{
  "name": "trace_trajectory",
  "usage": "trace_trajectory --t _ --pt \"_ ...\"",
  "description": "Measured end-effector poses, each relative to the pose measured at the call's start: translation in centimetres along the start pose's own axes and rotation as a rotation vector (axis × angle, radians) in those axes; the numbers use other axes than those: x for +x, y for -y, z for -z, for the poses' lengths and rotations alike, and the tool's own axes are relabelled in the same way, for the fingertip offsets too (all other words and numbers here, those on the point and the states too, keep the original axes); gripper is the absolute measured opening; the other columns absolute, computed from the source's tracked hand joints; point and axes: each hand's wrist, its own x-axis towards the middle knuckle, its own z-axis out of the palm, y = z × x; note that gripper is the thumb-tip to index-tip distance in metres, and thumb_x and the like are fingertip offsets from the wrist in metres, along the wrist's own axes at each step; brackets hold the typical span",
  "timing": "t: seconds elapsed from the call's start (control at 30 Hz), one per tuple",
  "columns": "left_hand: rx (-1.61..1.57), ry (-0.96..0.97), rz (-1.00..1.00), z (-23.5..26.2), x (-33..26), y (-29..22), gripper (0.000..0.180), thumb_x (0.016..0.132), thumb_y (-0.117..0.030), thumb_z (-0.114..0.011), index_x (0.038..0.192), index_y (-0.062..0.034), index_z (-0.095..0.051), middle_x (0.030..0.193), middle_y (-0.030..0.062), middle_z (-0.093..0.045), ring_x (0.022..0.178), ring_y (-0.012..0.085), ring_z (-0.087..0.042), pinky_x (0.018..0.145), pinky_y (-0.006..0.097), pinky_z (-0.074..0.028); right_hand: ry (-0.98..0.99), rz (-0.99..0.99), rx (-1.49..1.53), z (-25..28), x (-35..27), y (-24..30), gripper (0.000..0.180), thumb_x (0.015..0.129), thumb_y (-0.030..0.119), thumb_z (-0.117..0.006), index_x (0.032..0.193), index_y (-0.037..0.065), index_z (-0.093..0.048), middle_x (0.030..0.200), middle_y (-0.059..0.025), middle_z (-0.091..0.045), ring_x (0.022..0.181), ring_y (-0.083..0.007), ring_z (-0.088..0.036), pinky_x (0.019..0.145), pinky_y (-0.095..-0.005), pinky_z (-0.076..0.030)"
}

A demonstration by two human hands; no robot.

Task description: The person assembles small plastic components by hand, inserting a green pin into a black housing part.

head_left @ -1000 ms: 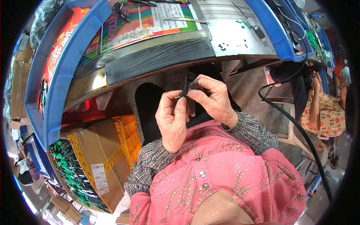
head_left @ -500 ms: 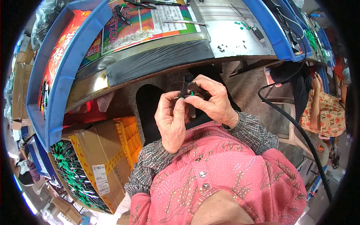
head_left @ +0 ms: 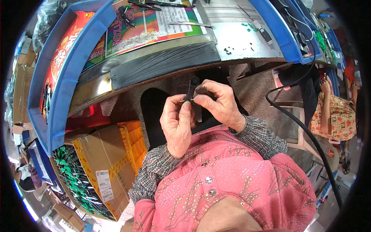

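Just below the bench edge, my two hands meet at the fingertips. My left hand [head_left: 176, 123] is closed, thumb and finger pinching a small black curved part [head_left: 190, 92] whose thicker end points toward the bench. A speck of green and a thin light pin show at the left fingertips. My right hand [head_left: 219, 102] is closed too, pinching a dark rounded piece [head_left: 204, 91] right beside the black part. Whether the two pieces are joined is hidden by the fingers.
The bench's black edge strip [head_left: 166, 62] lies ahead of my hands. On top are a pair of tweezers [head_left: 192, 24], black tools [head_left: 125, 16] and green bits [head_left: 249, 27]. Blue bins [head_left: 71, 73] flank it. A carton [head_left: 104, 154] of black-and-green pieces stands left; a black cable [head_left: 305, 131] hangs right.
My right fingers have shifted slightly, and the dark piece in them has turned. The green bit that stood up between the hands is now mostly hidden. My left hand stays in place.
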Motion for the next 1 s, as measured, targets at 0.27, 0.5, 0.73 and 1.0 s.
trace_trajectory --t 0.27,0.5,0.73,1.0 --pt "-0.006 -0.002 -0.011 0.1 -0.1 0.3 0.014 0.098 -0.015 -0.051 0.107 -0.0046 -0.05 0.07 -0.0038 -0.048 0.055 0.001 -0.038 0.045 0.016 -0.028 0.031 0.107 -0.163 0.6 0.1 -0.8 0.019 0.08 0.013 -0.071 0.088 -0.001 -0.062 0.076 -0.0051 -0.057 0.067 -0.0109 -0.054 0.058 -0.0258 -0.044" --pt "-0.04 -0.007 -0.006 0.3 -0.1 0.4 0.014 0.097 -0.015 -0.051 0.107 -0.0043 -0.05 0.07 -0.0035 -0.049 0.054 0.0013 -0.039 0.045 0.016 -0.028 0.021 0.113 -0.135 0.0 0.1 0.7 0.019 0.081 0.013 -0.071 0.087 -0.001 -0.06 0.076 -0.002 -0.054 0.065 -0.0083 -0.048 0.057 -0.0234 -0.039" --pt "-0.036 -0.014 -0.009 0.3 -0.1 0.5 0.015 0.097 -0.015 -0.051 0.107 -0.0039 -0.05 0.071 -0.003 -0.049 0.054 0.0015 -0.039 0.045 0.016 -0.027 0.019 0.119 0.005 -0.1 0.0 0.1 0.018 0.08 0.011 -0.071 0.088 -0.002 -0.06 0.077 -0.0011 -0.055 0.065 -0.0069 -0.047 0.056 -0.0223 -0.039" --pt "-0.033 -0.027 0.018 0.3 -0.1 0.3 0.015 0.097 -0.015 -0.052 0.108 -0.0042 -0.05 0.072 -0.0028 -0.05 0.055 0.0015 -0.039 0.045 0.016 -0.028 0.026 0.023 0.013 0.0 0.0 0.4 0.02 0.08 0.015 -0.072 0.088 0.0 -0.063 0.076 -0.0043 -0.059 0.066 -0.0095 -0.053 0.057 -0.0259 -0.043"
